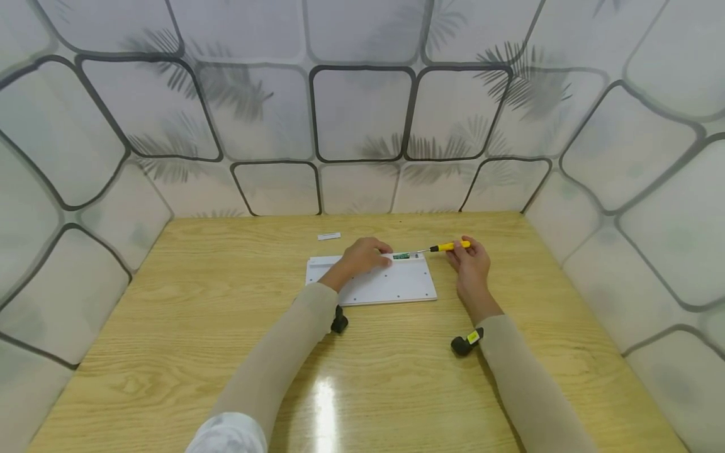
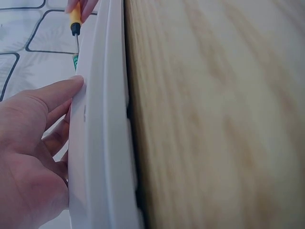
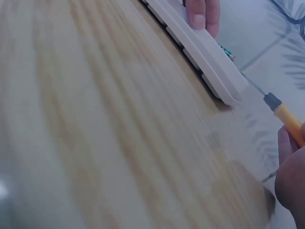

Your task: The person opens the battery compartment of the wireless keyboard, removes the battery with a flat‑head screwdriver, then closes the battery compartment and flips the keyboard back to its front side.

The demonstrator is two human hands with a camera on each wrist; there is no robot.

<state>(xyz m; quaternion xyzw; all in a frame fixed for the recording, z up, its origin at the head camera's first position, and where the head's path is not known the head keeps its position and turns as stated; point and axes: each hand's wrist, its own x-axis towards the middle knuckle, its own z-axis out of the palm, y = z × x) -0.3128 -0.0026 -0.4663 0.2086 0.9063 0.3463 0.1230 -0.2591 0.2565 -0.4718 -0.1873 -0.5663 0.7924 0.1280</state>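
Observation:
A white keyboard (image 1: 391, 286) lies face down on the table, its screw-dotted back upward. Along its far edge a battery slot stands uncovered, with a green battery (image 1: 401, 256) inside. My left hand (image 1: 367, 255) grips the keyboard at that edge, left of the battery; in the left wrist view the thumb (image 2: 66, 90) rests on the back and the other fingers curl past the edge. From the right, my right hand (image 1: 471, 264) holds a yellow-and-black screwdriver (image 1: 450, 246) by its handle. Its shaft reaches to the right end of the slot; the exact tip contact is too small to tell.
Beyond the keyboard a small white strip, apparently the battery cover (image 1: 329, 236), lies on the wooden table (image 1: 170, 340). Patterned walls (image 1: 362, 113) enclose the table's back and sides. Small black cameras (image 1: 461, 345) hang at both wrists.

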